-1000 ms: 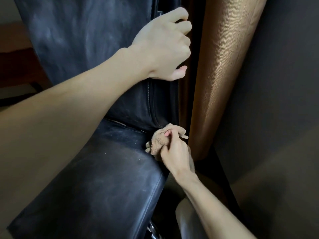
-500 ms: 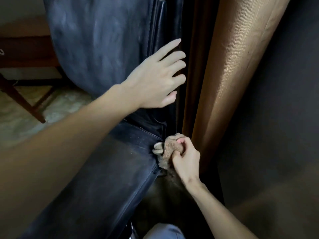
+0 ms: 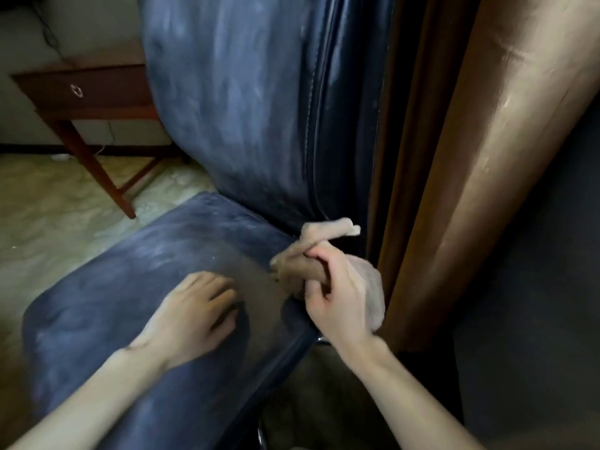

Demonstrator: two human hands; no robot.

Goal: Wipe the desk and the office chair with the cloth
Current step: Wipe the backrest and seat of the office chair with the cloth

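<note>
A dark blue leather office chair fills the view, its dusty seat (image 3: pixel 136 287) low at the left and its backrest (image 3: pixel 246 102) upright behind. My right hand (image 3: pixel 334 293) is closed around a bunched tan cloth (image 3: pixel 324 235) at the seat's right rear corner, where seat meets backrest. My left hand (image 3: pixel 194 313) rests palm down on the seat with fingers spread, just left of the cloth. A brown wooden desk (image 3: pixel 84 92) with a drawer stands at the far left behind the chair.
A brown curtain (image 3: pixel 480 164) hangs right beside the chair's right edge, with a dark wall (image 3: pixel 535 303) beyond it. Pale tiled floor (image 3: pixel 58 216) lies to the left, under the desk's slanted legs. A chrome part of the chair base (image 3: pixel 261 433) shows below the seat.
My left hand came off the backrest's right edge and dropped down onto the seat. The view tilted, showing more seat and the desk. My right hand stays on the cloth at the corner.
</note>
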